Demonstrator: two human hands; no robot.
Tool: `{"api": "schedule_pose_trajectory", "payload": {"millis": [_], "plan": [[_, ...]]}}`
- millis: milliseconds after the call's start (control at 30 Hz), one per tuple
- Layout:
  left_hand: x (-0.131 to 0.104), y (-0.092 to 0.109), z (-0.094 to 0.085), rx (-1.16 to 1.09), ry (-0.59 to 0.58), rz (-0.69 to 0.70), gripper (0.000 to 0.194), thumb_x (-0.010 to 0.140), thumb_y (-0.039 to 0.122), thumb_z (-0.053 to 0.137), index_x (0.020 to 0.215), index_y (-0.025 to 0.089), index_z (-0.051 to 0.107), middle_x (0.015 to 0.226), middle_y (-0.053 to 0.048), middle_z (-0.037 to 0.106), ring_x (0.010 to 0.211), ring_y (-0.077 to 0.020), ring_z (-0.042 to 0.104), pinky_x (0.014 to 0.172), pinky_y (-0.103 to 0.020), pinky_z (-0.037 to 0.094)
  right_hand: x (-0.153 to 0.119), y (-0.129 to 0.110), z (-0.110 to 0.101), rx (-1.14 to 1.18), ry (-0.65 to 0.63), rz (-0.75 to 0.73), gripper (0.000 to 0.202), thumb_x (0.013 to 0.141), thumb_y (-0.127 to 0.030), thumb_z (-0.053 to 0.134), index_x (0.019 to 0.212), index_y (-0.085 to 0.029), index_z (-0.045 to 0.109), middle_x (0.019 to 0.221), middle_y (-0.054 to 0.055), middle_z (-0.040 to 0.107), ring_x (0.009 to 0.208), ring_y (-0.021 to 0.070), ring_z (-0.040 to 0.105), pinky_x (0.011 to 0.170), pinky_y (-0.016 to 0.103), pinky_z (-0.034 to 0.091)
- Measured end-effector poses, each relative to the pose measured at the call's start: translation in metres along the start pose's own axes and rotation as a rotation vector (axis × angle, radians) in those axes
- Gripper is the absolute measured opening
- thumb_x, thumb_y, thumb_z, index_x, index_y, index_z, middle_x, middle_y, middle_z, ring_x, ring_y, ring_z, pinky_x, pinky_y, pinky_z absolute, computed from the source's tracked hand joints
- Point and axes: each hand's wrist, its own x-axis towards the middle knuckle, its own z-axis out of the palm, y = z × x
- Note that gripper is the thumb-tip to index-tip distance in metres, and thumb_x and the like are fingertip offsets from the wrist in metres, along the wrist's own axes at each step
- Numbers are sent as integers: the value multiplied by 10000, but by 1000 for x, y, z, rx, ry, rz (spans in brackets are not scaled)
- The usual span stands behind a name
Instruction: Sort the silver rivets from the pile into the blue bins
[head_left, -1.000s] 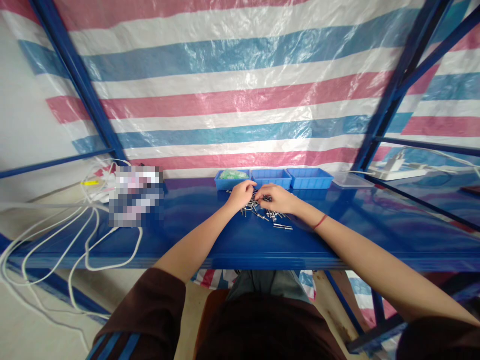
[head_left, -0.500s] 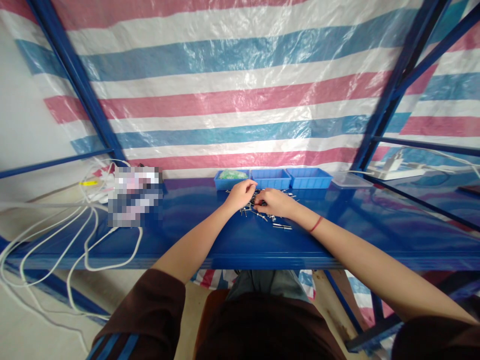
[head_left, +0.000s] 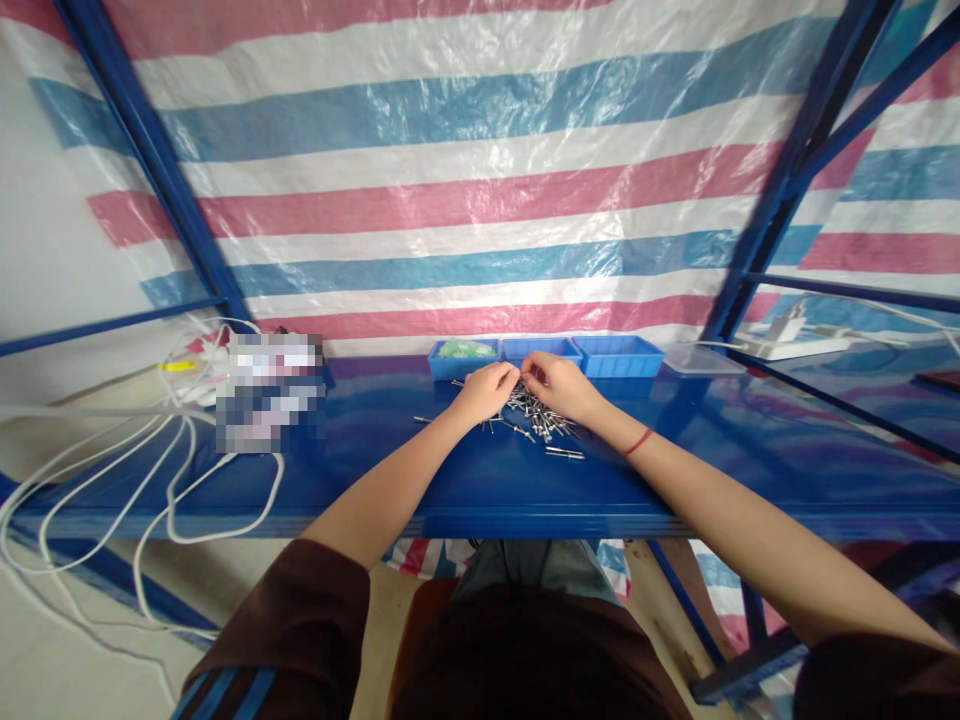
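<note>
Above a pile of metal pop rivets [head_left: 546, 418] on the blue table, my two hands meet at the fingertips. My left hand [head_left: 487, 393] is closed in a pinch on the pile's left side. From the right, my right hand [head_left: 564, 388] is pinched too, its thumb and forefinger against the left fingertips. Whatever is between the fingers is too small to make out. Nearer the front edge lies a pair of rivets [head_left: 564, 453], side by side. One more rivet [head_left: 421, 420] rests left of my left wrist.
Behind the hands stand three blue bins: the left bin [head_left: 442, 368] holds a green-white bag [head_left: 466, 349], beside a middle bin [head_left: 574, 352] and a right bin [head_left: 622, 360]. A clear lid [head_left: 705, 360] lies further right. White cables [head_left: 184, 470] loop over the table's left end.
My right hand has risen out of the pile to meet my left fingertips, uncovering more rivets. My left hand has shifted slightly right. A rivet now shows left of my left wrist.
</note>
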Motion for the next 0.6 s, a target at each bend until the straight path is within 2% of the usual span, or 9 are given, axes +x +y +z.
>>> {"api": "schedule_pose_trajectory", "payload": {"millis": [67, 167, 300, 433, 600], "plan": [[0, -1, 1, 0, -10, 29, 258, 894, 300, 376, 837, 190, 603, 823, -15, 624, 786, -147, 578, 742, -254, 427, 2, 3, 1, 149, 67, 39, 95, 788, -215, 491, 813, -161, 565, 787, 55, 632, 692, 152, 574, 659, 261, 428], [0, 0, 1, -48, 5, 49, 233, 880, 285, 400, 817, 177, 596, 787, -12, 609, 749, -139, 562, 727, -249, 426, 4, 8, 6, 408, 135, 157, 167, 756, -274, 539, 868, -153, 566, 769, 41, 632, 681, 142, 581, 647, 267, 453], [-1, 2, 1, -170, 54, 18, 203, 867, 296, 431, 856, 172, 592, 799, -12, 624, 758, -139, 565, 733, -252, 432, 6, 13, 12, 595, 143, 230, 242, 727, -375, 586, 806, -146, 583, 743, 49, 639, 667, 144, 580, 662, 287, 465], [-1, 3, 1, -226, 59, 2, 213, 850, 336, 467, 808, 161, 581, 769, -8, 620, 729, -137, 561, 705, -247, 435, 5, 8, 8, 529, 124, 196, 304, 742, -443, 573, 755, -141, 609, 719, 55, 642, 645, 144, 565, 639, 284, 453], [-1, 2, 2, -204, 41, -2, 198, 824, 340, 508, 773, 159, 572, 745, 4, 607, 715, -135, 557, 685, -242, 432, 1, -5, -2, 269, 133, 61, 284, 801, -417, 532, 763, -158, 641, 719, 46, 646, 657, 153, 564, 638, 280, 440]]}}
